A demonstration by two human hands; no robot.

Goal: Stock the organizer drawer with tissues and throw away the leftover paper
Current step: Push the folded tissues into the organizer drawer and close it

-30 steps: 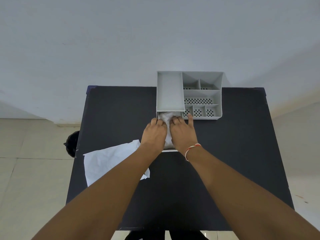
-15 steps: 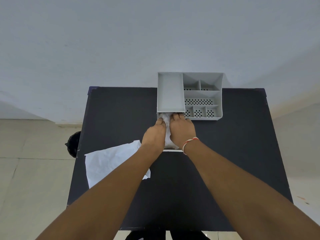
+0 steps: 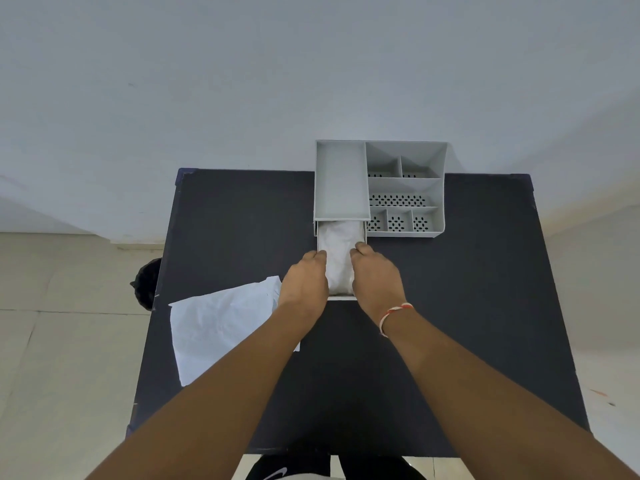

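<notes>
At the near edge of the table (image 3: 450,341) nothing is set down; only the two forearms are seen crossing it toward the middle. Near the left edge, a sheet of leftover paper (image 3: 221,327) lies flat, partly covered by the left forearm and closer to the left hand than to the right. Further in, the left hand (image 3: 304,282) and the right hand (image 3: 375,280) are curled on either side of the pulled-out drawer (image 3: 341,297), fingers bent over its side walls; whether the walls are gripped or only the contents are being pressed cannot be told. The tissues (image 3: 339,254) are seen lying inside the drawer, between the two hands, their long axis running away from the person, in line with the drawer's travel. Beyond, at the far edge, the grey organizer (image 3: 405,188) is stood, its drawer slot directly ahead of the hands. Nothing is placed in the drawer's way, so a straight push away from the body is judged likely to close it. A dark object (image 3: 147,282) is seen on the floor past the left edge.
</notes>
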